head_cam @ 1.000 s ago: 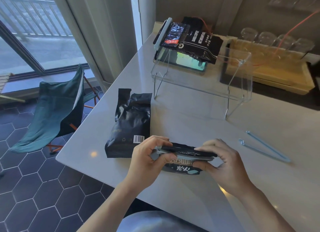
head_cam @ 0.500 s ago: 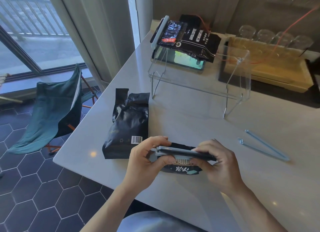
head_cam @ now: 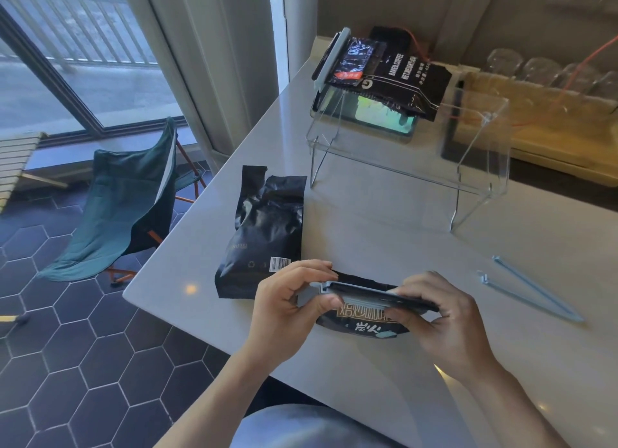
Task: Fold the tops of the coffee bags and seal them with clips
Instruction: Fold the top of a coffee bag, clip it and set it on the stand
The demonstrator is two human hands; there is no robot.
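At the lower centre of the frame, the left hand (head_cam: 287, 308) and right hand (head_cam: 441, 317) pinch opposite ends of the grey clip (head_cam: 359, 295) over the coffee bag (head_cam: 364, 325), whose soft, slick foil likely springs open, so holding both clip ends suits.

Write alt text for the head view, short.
Both hands, left hand and right hand, press a grey clip onto the folded top of a black coffee bag at a white table's edge. An unclipped black bag lies left; an open blue clip lies right.
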